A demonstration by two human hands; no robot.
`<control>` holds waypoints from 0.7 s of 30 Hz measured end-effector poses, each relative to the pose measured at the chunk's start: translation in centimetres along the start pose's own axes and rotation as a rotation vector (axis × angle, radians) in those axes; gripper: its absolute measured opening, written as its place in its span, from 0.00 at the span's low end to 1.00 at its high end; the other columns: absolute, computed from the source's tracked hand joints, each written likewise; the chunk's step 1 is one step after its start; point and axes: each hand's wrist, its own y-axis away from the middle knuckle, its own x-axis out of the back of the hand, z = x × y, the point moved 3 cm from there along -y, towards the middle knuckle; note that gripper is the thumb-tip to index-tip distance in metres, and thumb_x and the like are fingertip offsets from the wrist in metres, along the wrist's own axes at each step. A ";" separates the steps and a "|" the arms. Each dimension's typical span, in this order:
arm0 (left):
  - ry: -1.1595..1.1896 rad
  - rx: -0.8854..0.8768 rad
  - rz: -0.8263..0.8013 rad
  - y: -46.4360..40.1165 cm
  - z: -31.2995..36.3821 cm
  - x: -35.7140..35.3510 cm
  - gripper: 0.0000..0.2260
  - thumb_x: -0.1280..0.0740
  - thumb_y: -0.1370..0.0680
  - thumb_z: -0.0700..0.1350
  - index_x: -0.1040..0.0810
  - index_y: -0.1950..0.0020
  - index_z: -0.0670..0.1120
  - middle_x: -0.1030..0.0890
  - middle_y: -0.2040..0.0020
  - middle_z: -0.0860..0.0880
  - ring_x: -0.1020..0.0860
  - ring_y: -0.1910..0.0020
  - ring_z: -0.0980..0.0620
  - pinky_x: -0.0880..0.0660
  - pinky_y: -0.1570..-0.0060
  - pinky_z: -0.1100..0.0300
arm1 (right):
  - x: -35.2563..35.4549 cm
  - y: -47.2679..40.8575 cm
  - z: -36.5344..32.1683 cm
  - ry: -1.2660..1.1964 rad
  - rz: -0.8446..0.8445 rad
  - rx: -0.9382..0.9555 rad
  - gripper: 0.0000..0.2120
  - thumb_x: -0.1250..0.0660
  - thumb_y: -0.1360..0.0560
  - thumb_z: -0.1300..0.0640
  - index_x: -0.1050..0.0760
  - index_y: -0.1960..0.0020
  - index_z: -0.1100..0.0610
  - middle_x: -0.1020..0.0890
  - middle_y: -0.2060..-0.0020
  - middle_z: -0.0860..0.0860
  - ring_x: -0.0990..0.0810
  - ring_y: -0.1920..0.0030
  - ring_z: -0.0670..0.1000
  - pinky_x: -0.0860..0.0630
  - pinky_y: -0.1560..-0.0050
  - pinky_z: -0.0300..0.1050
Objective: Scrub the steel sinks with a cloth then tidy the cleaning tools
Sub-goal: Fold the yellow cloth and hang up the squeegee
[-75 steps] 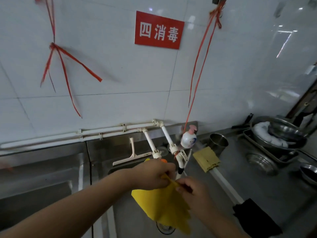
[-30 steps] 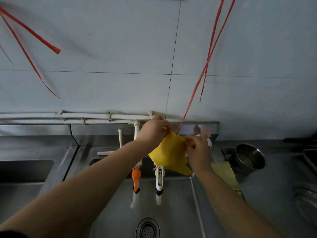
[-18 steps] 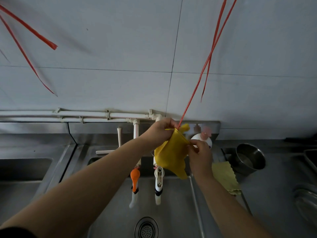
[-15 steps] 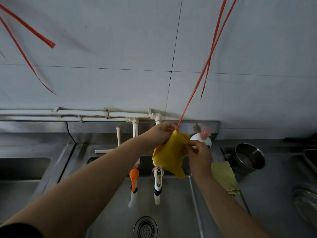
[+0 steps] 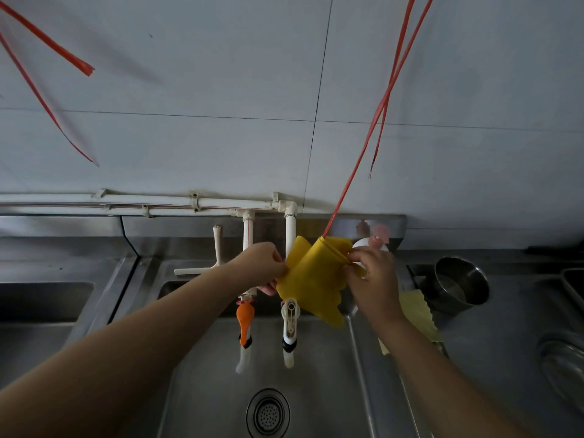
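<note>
Yellow cloth [image 5: 311,279] at frame centre, above the sink [image 5: 316,390], draped over a red string [image 5: 357,159]. Left hand [image 5: 257,263] pinches its left edge; right hand [image 5: 371,276] pinches its right folds.

No readable text or labels.

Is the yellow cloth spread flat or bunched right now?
Bunched. The yellow cloth is gathered into folds between the left hand and right hand, hanging above the sink by the red string.
</note>
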 end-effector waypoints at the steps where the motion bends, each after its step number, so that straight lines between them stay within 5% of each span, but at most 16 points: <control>1: 0.004 -0.021 0.020 -0.1 0.1 0.0 0.01 0.36 0.22 0.39 0.26 0.52 0.42 0.21 0.63 0.46 0.21 0.72 0.56 0.24 0.74 0.67 | 0.2 0.0 -0.1 -0.008 -0.013 0.018 0.04 0.32 0.28 0.63 0.22 0.54 0.58 0.22 0.46 0.52 0.31 0.40 0.48 0.28 0.40 0.51; 5: 0.053 -0.040 0.034 -0.5 -0.1 0.3 0.05 0.35 0.23 0.37 0.27 0.49 0.43 0.21 0.59 0.46 0.20 0.64 0.53 0.23 0.71 0.66 | 0.9 -0.5 -0.6 -0.081 -0.111 0.095 0.09 0.34 0.27 0.65 0.27 0.60 0.52 0.31 0.31 0.49 0.41 0.27 0.51 0.38 0.32 0.51; 7: 0.085 -0.024 0.016 -0.3 -0.2 0.4 0.05 0.34 0.23 0.37 0.26 0.49 0.42 0.21 0.59 0.46 0.20 0.65 0.53 0.23 0.71 0.67 | 1.1 -0.8 -0.9 -0.130 -0.186 0.115 0.10 0.35 0.27 0.66 0.29 0.62 0.53 0.34 0.30 0.45 0.45 0.27 0.42 0.44 0.29 0.48; 10: 0.096 -0.057 0.055 0.0 -0.2 0.4 0.05 0.32 0.24 0.38 0.26 0.55 0.47 0.20 0.61 0.46 0.19 0.67 0.53 0.22 0.71 0.67 | 1.2 -1.2 -1.4 -0.189 -0.294 0.129 0.11 0.35 0.28 0.68 0.29 0.63 0.54 0.32 0.32 0.43 0.46 0.33 0.28 0.51 0.35 0.23; 12: 0.080 -0.092 0.075 0.1 0.0 0.3 0.06 0.32 0.24 0.38 0.26 0.58 0.48 0.20 0.62 0.47 0.18 0.68 0.53 0.20 0.68 0.65 | 1.1 -1.5 -1.9 -0.219 -0.352 0.111 0.10 0.35 0.28 0.68 0.28 0.63 0.55 0.29 0.36 0.38 0.43 0.37 0.23 0.47 0.43 0.16; 17: 0.225 -0.150 0.013 0.2 1.5 -0.2 0.08 0.35 0.22 0.39 0.23 0.58 0.50 0.20 0.61 0.48 0.20 0.67 0.57 0.24 0.69 0.70 | 1.7 -2.1 -3.0 -0.182 -0.301 0.120 0.10 0.34 0.28 0.66 0.27 0.60 0.51 0.24 0.56 0.44 0.29 0.52 0.35 0.33 0.54 0.27; 21: 0.305 -0.147 -0.024 0.2 2.4 -0.3 0.09 0.40 0.19 0.43 0.23 0.56 0.52 0.21 0.57 0.47 0.23 0.59 0.52 0.23 0.61 0.64 | 3.2 -2.0 -3.3 -0.169 -0.117 0.161 0.06 0.34 0.27 0.65 0.27 0.57 0.55 0.28 0.58 0.43 0.27 0.53 0.44 0.28 0.54 0.34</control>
